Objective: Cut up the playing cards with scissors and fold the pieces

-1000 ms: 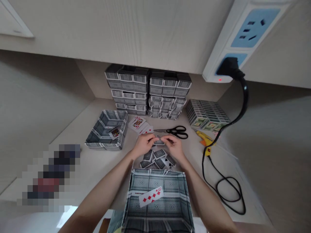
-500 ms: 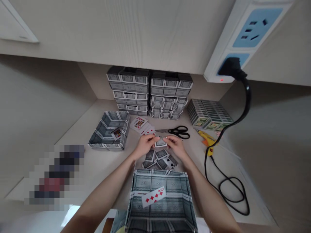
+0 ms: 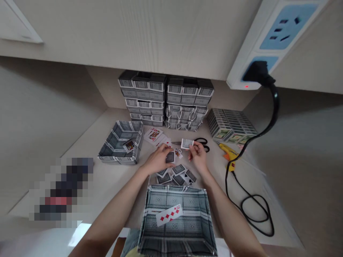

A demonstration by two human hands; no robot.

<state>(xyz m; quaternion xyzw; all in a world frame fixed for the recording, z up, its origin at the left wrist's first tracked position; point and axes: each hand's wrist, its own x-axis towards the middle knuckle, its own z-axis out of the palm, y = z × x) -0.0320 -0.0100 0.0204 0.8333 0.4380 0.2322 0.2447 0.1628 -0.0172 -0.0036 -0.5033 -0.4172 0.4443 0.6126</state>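
My right hand (image 3: 197, 156) pinches a small grey-backed playing card (image 3: 187, 143), raised over the scissors (image 3: 202, 144). To its left, my left hand (image 3: 159, 159) has thumb and fingers closed about the edges of another grey-backed playing card (image 3: 170, 157). A face card (image 3: 178, 153) shows between the two hands. Just below them, several folded cards (image 3: 179, 170) lie in a loose pile, mostly backs up. Nearest to me stands an open box made of folded cards (image 3: 175, 192), with a six of diamonds strip (image 3: 169, 215) on its inner wall.
A second card box (image 3: 118, 157) stands at left, beside spread cards (image 3: 154, 135). Stacked card boxes (image 3: 146, 91) line the back. At right are card packs (image 3: 230, 125), a yellow glue gun (image 3: 229, 152) and its black cord (image 3: 252, 196), which runs up to a power strip (image 3: 257, 67).
Both hands were together on one card; now they are apart. The right hand has moved up and right with a card, while the left has shifted slightly down onto another card.
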